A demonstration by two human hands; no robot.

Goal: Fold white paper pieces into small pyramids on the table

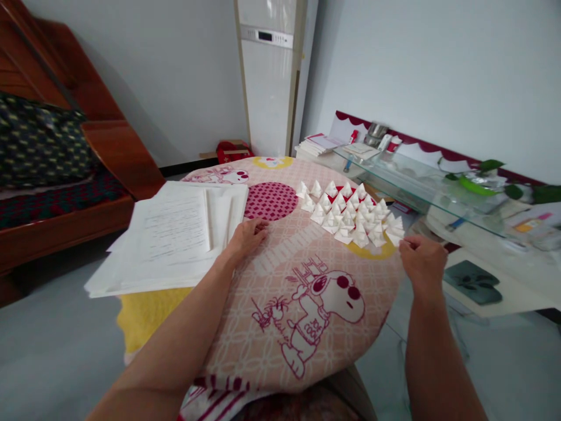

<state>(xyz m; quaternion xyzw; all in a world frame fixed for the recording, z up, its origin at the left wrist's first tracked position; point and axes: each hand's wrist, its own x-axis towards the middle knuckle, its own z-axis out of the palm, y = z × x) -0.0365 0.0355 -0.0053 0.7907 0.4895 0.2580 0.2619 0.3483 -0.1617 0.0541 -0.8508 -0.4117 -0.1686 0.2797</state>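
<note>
Several white folded paper pieces [346,213], each with a pointed peak, stand in close rows on the far right of the round table. My right hand [423,260] is closed at the table's right edge, its fingertips pinching the lower corner of the outermost folded paper piece [395,230]. Resting on the cloth near the middle is my left hand [249,238], its fingers curled together with nothing visible in them. Just left of it lies a stack of white paper sheets [175,228], the top one bearing printed or written lines, with narrow folded strips [207,219] on top.
A pink patterned tablecloth [280,304] with a cartoon dog covers the table. To the right stands a glass shelf [407,178] holding small items and a plant [486,175]. A wooden sofa [105,158] is at left, a tall white air conditioner [269,82] behind.
</note>
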